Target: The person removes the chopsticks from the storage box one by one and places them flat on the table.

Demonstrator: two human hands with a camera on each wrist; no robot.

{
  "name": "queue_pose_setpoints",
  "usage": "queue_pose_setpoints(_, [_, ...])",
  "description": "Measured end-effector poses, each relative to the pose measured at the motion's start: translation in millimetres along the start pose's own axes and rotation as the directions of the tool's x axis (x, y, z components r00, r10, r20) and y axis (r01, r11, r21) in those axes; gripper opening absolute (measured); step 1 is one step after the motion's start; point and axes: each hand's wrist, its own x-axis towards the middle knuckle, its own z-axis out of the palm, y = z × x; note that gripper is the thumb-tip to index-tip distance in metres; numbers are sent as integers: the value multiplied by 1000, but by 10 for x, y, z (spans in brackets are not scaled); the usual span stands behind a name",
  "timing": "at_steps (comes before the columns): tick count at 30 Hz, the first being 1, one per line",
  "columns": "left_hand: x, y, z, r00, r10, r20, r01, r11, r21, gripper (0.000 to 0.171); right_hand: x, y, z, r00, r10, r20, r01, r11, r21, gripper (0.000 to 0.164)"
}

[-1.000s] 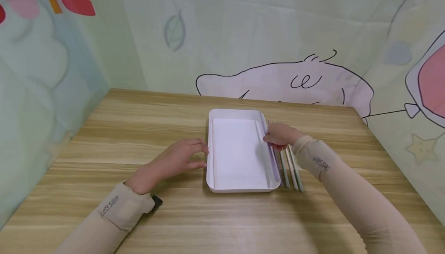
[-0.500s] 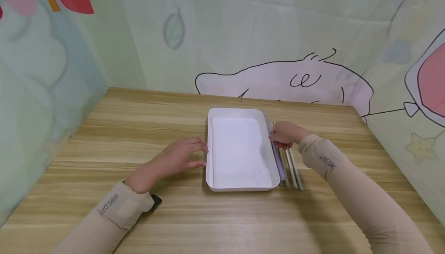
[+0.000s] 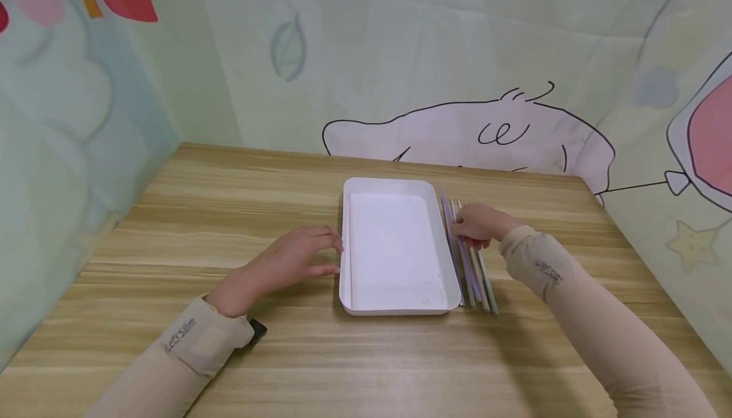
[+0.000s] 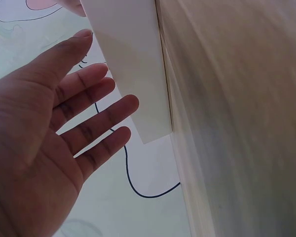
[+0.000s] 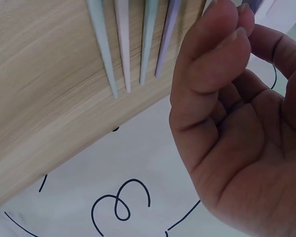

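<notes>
My right hand (image 3: 483,224) pinches a purple chopstick (image 3: 468,270) between thumb and fingers, just outside the right wall of a white tray (image 3: 394,246). The chopstick slants over several others lying beside the tray. In the right wrist view, these are a pale green chopstick (image 5: 104,54), a pink chopstick (image 5: 122,44), another green chopstick (image 5: 149,39) and a second purple chopstick (image 5: 167,39). At the tray's left wall, my left hand (image 3: 291,259) has its fingers spread and relaxed, fingertips right at the rim. One pale pink chopstick (image 3: 351,253) lies lengthwise inside the tray along its left side.
The wooden table (image 3: 257,189) extends around the tray on all sides. Behind it hangs a printed cloth backdrop (image 3: 400,56) with cartoon drawings, which also covers the left and right sides.
My right hand has carried the purple chopstick from inside the tray's right edge, rightward over the wall, to above the chopsticks outside. The left hand has stayed in place.
</notes>
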Motion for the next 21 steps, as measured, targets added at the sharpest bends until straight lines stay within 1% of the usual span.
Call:
queue_pose_setpoints(5, [1,-2,3,1000,-2,1,2,1000,1,29,-29,64,21,1000,11,6,-11,1000,9,34])
queue_pose_setpoints(11, [1,-1,2,1000,-10,5,10,1000,3,29,-59,133,48,1000,30,9,-30,1000,10,31])
queue_pose_setpoints(14, [-2,-2,5,1000,-11,4,11,1000,2,29,-79,174,63,999,34,2,-34,999,12,33])
queue_pose_setpoints(21, [3,-7,11,1000,-2,-2,2,1000,-9,29,-121,295,95,999,38,-4,-38,999,8,34])
